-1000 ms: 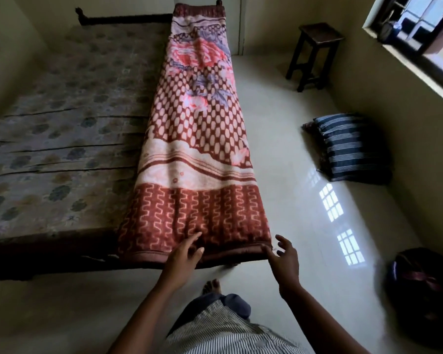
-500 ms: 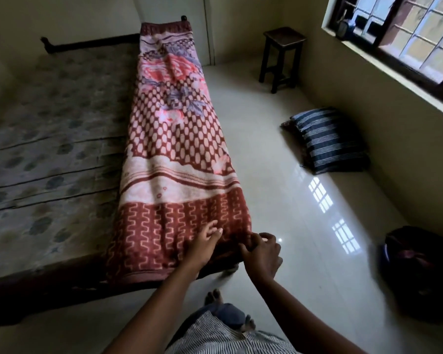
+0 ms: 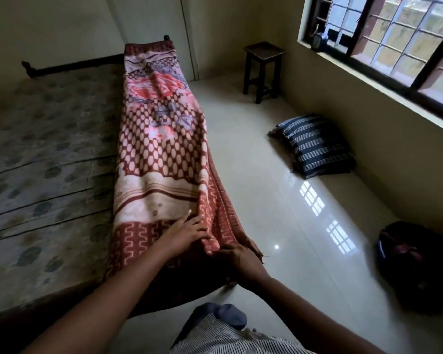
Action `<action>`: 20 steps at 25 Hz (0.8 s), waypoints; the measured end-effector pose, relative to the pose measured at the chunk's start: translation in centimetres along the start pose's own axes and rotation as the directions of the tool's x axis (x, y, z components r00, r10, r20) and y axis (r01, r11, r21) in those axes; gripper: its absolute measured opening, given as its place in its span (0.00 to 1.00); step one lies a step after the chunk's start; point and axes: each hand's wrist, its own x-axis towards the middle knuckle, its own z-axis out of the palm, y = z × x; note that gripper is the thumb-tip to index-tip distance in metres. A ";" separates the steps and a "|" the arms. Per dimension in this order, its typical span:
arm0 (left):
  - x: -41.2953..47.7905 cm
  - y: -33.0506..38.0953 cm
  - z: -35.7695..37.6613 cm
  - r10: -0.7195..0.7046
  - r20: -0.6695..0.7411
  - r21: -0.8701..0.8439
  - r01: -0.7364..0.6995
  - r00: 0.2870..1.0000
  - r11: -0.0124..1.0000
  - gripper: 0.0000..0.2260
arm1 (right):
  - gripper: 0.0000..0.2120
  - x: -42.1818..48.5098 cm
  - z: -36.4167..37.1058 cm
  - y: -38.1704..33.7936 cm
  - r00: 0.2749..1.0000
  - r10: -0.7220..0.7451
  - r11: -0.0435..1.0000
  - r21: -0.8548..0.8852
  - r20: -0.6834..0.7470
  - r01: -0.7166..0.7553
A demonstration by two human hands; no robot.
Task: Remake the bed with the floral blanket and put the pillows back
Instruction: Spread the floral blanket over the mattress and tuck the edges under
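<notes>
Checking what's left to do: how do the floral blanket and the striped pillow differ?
The floral blanket lies on the bed as a long strip; the striped pillow lies on the floor. The blanket is red and pink, the pillow dark blue with pale stripes. The right hand grips the blanket's near corner, the left hand rests on it; no hand touches the pillow. Neither is in place yet.

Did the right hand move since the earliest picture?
Yes. The right hand moved left, toward the bare mattress, and now pinches the floral blanket corner.
</notes>
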 end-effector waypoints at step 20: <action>8.1 -15.0 3.1 0.620 -0.106 -0.024 -0.625 0.778 0.780 0.17 | 0.16 7.5 5.2 -14.9 0.614 0.779 0.611 -0.067 -0.123 -0.789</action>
